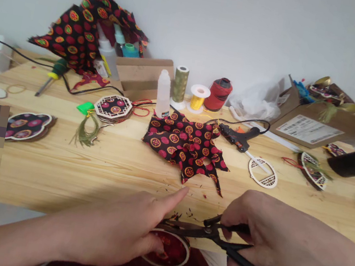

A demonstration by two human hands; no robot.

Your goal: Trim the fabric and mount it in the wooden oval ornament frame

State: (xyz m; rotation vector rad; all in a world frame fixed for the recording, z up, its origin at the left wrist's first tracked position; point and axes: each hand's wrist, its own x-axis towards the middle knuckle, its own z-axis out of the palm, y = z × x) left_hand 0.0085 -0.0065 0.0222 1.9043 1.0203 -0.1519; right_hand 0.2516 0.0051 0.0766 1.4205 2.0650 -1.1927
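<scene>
My left hand (120, 228) grips a round fabric-covered piece (171, 252) at the table's near edge, its forefinger stretched out. My right hand (268, 239) is closed round the handles of black scissors (214, 239), whose blades lie across the top of the round piece. Small fabric trimmings lie on the wood just beyond the blades. A cut scrap of black cloth with red and orange dots (187, 146) lies on the wooden table (89, 172) a little farther off.
A black glue gun (238, 136), a white lattice oval (262, 172), thread spools (218, 94), a glue bottle (164, 87), patterned ornaments (113, 108) and a screwdriver (51, 75) lie about. A cardboard box (311, 123) stands at the back right, more patterned cloth (82, 31) at the back left.
</scene>
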